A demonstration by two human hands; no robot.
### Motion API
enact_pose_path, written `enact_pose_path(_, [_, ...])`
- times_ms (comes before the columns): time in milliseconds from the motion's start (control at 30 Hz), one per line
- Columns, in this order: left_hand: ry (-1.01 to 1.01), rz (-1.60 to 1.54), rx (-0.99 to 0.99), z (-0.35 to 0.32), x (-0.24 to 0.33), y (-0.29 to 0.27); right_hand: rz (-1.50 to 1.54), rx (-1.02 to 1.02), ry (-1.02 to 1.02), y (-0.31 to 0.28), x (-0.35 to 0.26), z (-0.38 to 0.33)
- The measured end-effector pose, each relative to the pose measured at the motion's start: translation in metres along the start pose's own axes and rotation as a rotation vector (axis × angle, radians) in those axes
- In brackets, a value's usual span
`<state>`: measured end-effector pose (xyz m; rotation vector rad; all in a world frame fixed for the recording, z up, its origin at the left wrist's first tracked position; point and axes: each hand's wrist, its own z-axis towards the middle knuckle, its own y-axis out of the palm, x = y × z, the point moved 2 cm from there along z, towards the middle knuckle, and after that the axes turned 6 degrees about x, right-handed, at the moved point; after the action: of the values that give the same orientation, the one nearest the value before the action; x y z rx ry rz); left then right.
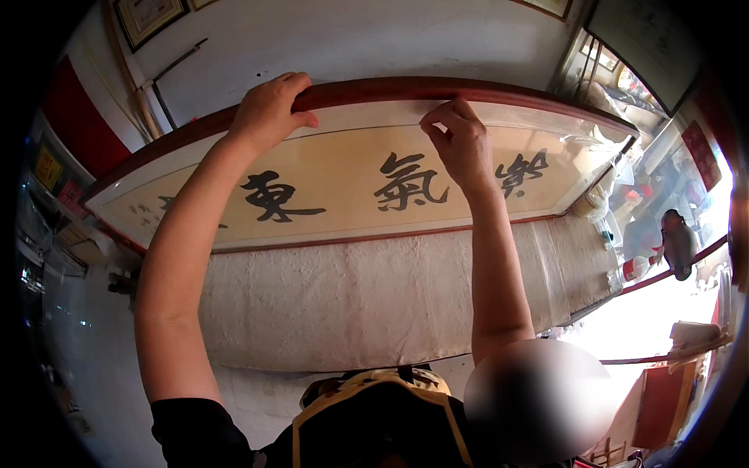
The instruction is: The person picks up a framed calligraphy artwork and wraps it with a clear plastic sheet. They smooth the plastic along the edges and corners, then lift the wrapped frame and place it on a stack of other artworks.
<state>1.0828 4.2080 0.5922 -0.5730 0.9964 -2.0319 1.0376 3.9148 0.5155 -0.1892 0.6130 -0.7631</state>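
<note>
My left hand [269, 111] clamps top rail [374, 92] of framed calligraphy [351, 168]. Right hand [466, 148] curled; can't tell if pinching. Probably edge work; next needs steady left hold.

The horizontal framed calligraphy panel [343, 148] carries large black brush characters [410, 185]: three stand out legibly on the cream ground; a fourth, farther left, is partly covered. Small script [140, 212] occupies the panel's left end, too fine to read. The yellow sign [48, 166] at far left bears dark, unreadable marks. Writing on the upper-right board [647, 51] is too faint to read.
</note>
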Motion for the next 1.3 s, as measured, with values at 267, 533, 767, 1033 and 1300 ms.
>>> enact_pose_path(267, [-0.003, 0.006, -0.016, 0.003, -0.008, 0.007, -0.143, 0.077, 0.027, 0.018, -0.029, -0.001])
enact_pose_path(533, [0.177, -0.04, 0.013, -0.007, -0.033, -0.009, -0.091, 0.136, 0.05, 0.05, -0.049, 0.003])
enact_pose_path(767, [-0.034, 0.067, -0.127, -0.039, -0.08, -0.039, -0.081, 0.183, 0.094, 0.061, -0.054, 0.006])
enact_pose_path(1033, [-0.036, 0.066, -0.006, -0.038, -0.08, -0.031, -0.019, 0.204, 0.017, 0.07, -0.044, 0.007])
enact_pose_path(1300, [-0.076, 0.102, -0.066, -0.036, -0.075, -0.033, -0.008, 0.14, 0.055, 0.064, -0.05, 0.011])
